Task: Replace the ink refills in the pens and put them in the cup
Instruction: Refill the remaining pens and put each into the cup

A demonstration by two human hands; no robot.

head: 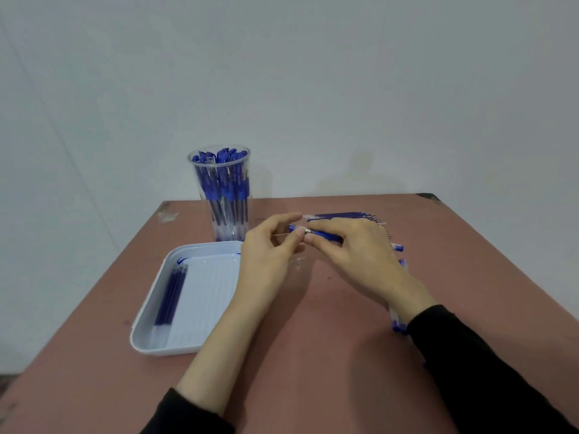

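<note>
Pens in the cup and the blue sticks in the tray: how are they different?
The pens stand upright, packed in the clear cup; the sticks, which are ink refills, lie flat along the left side of the white tray. The pens are many and thicker, with caps and grips; the sticks are few, thin and bare. Both are blue.

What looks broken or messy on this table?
Only the table itself: its far left corner has a pale chipped patch, and its far right corner is dark and worn. Nothing is spilled. The cup stands upright, and the refills lie side by side in the tray.
</note>
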